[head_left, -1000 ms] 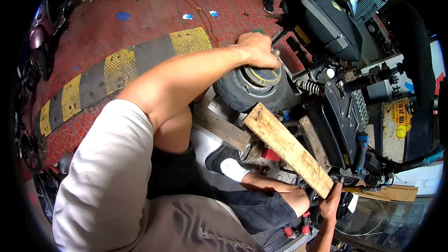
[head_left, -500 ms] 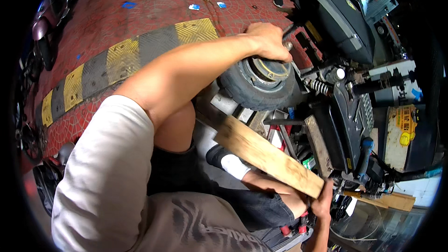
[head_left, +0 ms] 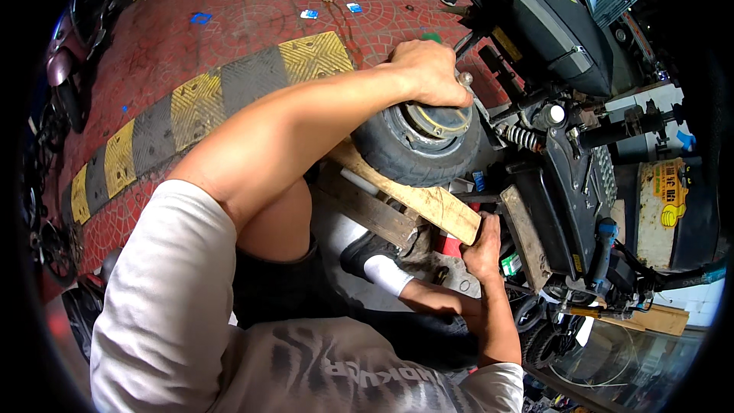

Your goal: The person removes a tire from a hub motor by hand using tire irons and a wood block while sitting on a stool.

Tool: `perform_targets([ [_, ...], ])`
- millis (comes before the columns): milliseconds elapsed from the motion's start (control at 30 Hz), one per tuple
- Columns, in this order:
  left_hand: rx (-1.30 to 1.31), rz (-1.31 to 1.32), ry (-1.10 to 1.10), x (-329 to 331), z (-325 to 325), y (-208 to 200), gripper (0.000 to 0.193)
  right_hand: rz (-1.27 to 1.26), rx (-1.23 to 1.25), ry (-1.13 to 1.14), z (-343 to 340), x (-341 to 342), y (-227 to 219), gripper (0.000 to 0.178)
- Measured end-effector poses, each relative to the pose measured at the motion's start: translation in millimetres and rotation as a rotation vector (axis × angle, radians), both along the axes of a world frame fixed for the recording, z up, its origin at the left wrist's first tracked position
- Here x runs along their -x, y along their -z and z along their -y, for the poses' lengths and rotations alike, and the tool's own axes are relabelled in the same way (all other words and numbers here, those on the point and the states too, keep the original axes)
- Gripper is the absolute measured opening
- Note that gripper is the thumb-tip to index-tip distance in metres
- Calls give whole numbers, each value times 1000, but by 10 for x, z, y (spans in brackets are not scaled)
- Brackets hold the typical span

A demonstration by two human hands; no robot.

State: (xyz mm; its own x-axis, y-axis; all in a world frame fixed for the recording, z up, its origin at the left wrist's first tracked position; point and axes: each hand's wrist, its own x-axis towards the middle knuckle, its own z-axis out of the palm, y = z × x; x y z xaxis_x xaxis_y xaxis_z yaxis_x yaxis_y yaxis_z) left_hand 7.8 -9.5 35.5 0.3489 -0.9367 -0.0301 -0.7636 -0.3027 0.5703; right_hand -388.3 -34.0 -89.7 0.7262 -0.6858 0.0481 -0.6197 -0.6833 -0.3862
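Left hand [head_left: 432, 74] seems to grip the wheel [head_left: 409, 162], fingertips hidden from here. Right hand [head_left: 483, 248] clasps the plank [head_left: 440, 206] near-right; best kept level.

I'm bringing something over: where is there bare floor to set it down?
Red paving lies bare beyond the striped speed bump, between it and the blue scrap. It's crowded around the wheel, wooden board and right hand, and rightward by the coil spring.

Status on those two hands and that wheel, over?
Left hand on wheel. Right hand gripping board. Board partly under wheel. Darker plank close alongside.
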Motion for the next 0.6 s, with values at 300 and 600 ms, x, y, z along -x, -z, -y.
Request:
perform_targets([
  [300,2,89,0,34,20,60,72,37,-25,30,-21,65,77,64],
  [600,101,109,31,39,152,265,78,-87,25,124,0,154,87,65],
])
